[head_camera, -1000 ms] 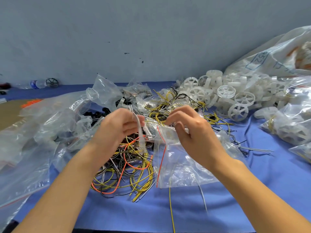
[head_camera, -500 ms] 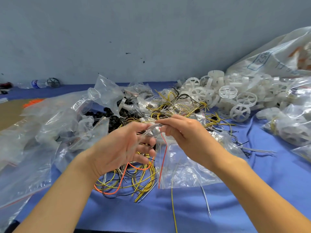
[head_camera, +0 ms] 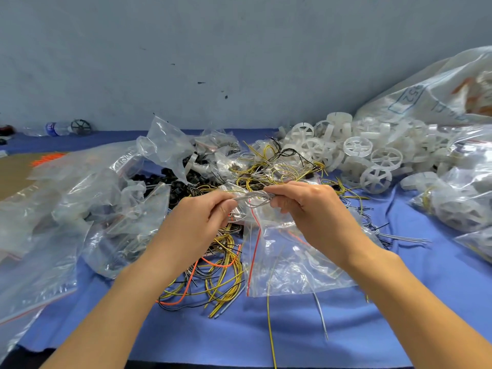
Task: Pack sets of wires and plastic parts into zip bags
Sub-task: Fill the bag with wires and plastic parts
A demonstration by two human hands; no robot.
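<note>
Both hands are up together over the middle of the work, sharing one thing: a small coil (head_camera: 251, 199) of pale grey wire. The left hand (head_camera: 197, 222) pinches its left end between thumb and forefinger, other fingers curled under. The right hand (head_camera: 314, 217) pinches the right end the same way, knuckles up. The coil hangs clear of the surface between them.

Just below the right hand lies the bag (head_camera: 287, 265), clear and crumpled, with a red zip strip down its left edge. I cannot tell if the mouth is open. A yellow wire (head_camera: 270, 328) trails from it toward the person.

Under the left wrist sits the wire pile (head_camera: 213, 275), loops of yellow, black and orange. Past the fingertips there is a yellow tangle (head_camera: 271, 166), and past the left hand black parts (head_camera: 170, 182) sit among clear plastic.

Out beyond the right hand is a heap of white wheels (head_camera: 375, 166). Further right are filled bags (head_camera: 458, 201), and behind them a big sack (head_camera: 439, 97) with blue print rests against the wall. Left of the left arm, loose bags (head_camera: 80, 209) spread wide.

Everything rests on a blue cloth (head_camera: 266, 336), wrinkled beside the right forearm. At the far left are a brown card (head_camera: 13, 171) and a bottle (head_camera: 53, 128) lying on its side. The wall (head_camera: 213, 62) is plain grey-blue with a few dark specks.
</note>
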